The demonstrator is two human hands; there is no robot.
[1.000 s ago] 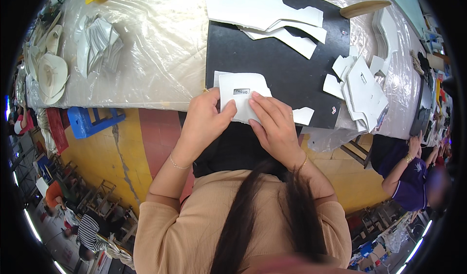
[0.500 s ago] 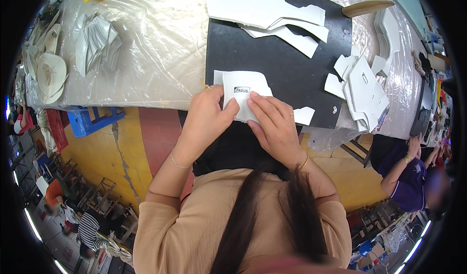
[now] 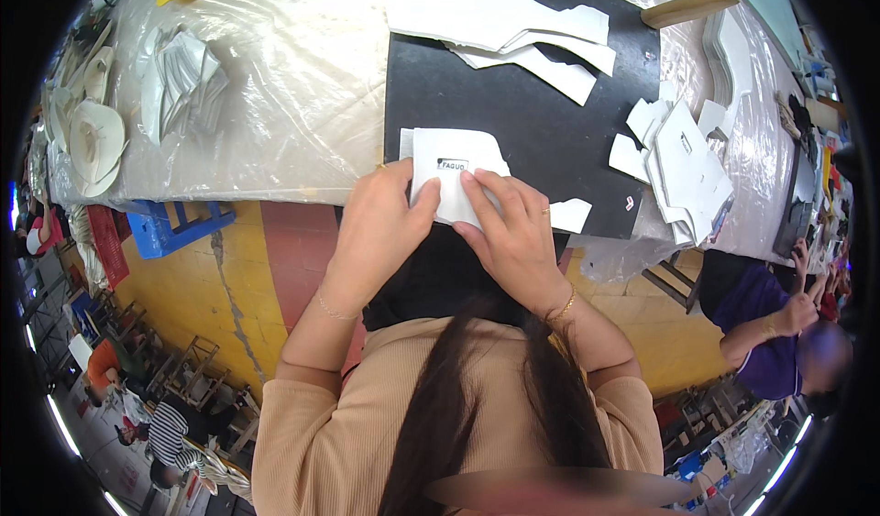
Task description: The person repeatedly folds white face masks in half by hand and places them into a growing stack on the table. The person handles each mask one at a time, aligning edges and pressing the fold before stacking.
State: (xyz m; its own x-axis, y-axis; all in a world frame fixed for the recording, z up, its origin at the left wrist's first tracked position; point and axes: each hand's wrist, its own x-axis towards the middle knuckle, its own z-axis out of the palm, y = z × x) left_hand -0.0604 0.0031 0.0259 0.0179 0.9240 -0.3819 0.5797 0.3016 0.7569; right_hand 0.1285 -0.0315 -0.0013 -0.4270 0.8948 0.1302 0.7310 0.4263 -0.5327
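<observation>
Head view: both hands pinch one white cut piece point(image 3: 451, 175) at the near edge of the black mat point(image 3: 513, 113). The left hand point(image 3: 378, 232) grips its left side with the thumb on top; the right hand point(image 3: 513, 232) presses spread fingers on its right half. White pieces sit in piles at the mat's far edge point(image 3: 500, 12) and to the right point(image 3: 683, 163), so much handling seems left.

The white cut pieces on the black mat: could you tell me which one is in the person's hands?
It is the white piece with a small dark label at the mat's near edge, pinched between the left hand and right hand; the other stacks lie untouched.
</observation>
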